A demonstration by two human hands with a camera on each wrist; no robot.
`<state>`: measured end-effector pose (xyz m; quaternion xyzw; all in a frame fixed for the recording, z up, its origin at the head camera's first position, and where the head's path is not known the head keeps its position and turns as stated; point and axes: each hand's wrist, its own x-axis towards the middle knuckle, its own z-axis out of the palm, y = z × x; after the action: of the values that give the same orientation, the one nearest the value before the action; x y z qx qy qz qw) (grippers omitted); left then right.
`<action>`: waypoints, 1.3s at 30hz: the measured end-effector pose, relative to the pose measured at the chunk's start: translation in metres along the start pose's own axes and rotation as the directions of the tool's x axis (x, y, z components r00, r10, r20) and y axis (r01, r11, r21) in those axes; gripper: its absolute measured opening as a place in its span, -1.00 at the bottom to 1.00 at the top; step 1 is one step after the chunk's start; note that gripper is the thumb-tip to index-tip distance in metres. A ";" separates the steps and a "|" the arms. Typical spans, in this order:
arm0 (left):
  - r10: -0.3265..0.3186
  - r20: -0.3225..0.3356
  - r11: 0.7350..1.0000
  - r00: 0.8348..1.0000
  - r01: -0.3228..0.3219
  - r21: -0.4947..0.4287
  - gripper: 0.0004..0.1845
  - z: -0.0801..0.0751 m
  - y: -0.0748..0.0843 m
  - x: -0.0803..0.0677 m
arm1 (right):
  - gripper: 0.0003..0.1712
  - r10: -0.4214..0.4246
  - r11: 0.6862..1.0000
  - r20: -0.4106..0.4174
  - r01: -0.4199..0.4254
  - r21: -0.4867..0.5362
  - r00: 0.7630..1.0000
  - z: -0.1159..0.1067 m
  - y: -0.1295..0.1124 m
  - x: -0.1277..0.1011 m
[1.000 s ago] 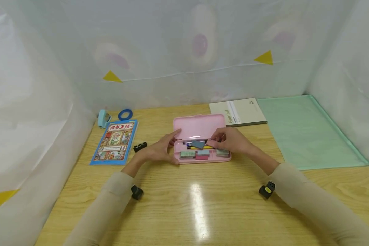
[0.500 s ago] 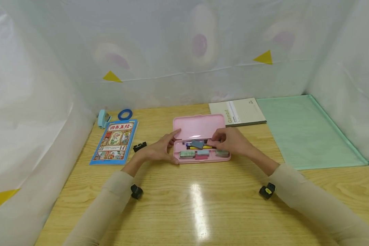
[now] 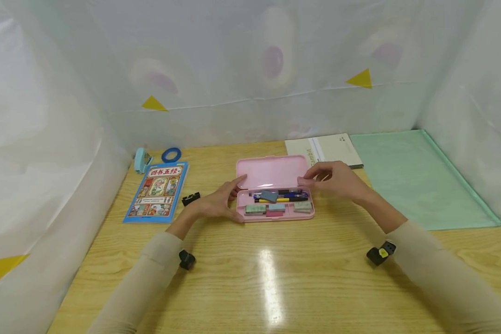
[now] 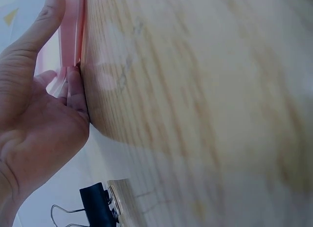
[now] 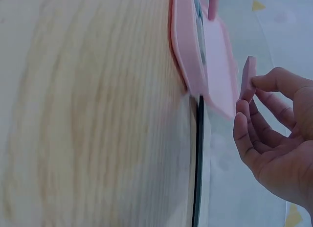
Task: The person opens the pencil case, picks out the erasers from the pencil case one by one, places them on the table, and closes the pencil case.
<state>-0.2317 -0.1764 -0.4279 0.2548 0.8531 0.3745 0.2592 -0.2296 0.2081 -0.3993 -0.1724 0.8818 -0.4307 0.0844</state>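
Wooden table (image 3: 275, 278), pink pencil case (image 3: 274, 172) open at centre, long axis left-right, lid tilted up at far side. Left hand (image 3: 217, 202) braces case's left end, fingers straight against it. Right hand (image 3: 336, 178) hovers just right of lid, nearer its right corner. Right wrist view alone shows small pink eraser (image 5: 247, 80) pinched in fingertips; head view hides it.

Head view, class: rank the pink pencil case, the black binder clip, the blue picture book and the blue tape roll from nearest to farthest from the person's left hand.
1. Pink pencil case, touching the left hand, on its right.
2. Black binder clip, just left.
3. Blue picture book, further left.
4. Blue tape roll, back left.
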 end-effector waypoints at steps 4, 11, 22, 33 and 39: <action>0.002 0.003 1.000 1.000 -0.002 0.003 0.34 0.000 -0.001 0.000 | -0.62 0.026 0.998 -0.055 -0.029 -0.051 0.998 -0.012 0.012 0.001; 0.007 0.007 1.000 1.000 -0.007 0.010 0.34 0.000 -0.001 -0.001 | -0.58 0.072 0.986 -0.070 -0.081 -0.145 0.995 -0.021 0.031 0.007; 0.007 0.003 1.000 1.000 -0.007 0.014 0.32 0.002 -0.003 -0.001 | -0.76 0.040 0.979 -0.037 -0.046 -0.198 0.999 -0.020 0.041 0.013; -0.004 -0.010 1.000 1.000 0.004 0.017 0.32 0.000 -0.002 -0.003 | -0.63 0.052 0.988 -0.036 -0.057 -0.142 0.998 -0.019 0.030 0.008; 0.013 -0.004 1.000 1.000 -0.013 0.021 0.31 0.001 -0.002 -0.002 | -0.75 -0.016 1.000 0.016 0.016 0.013 1.000 -0.008 0.016 0.004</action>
<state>-0.2305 -0.1786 -0.4296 0.2620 0.8558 0.3678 0.2524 -0.2391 0.2218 -0.4071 -0.1823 0.8769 -0.4357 0.0893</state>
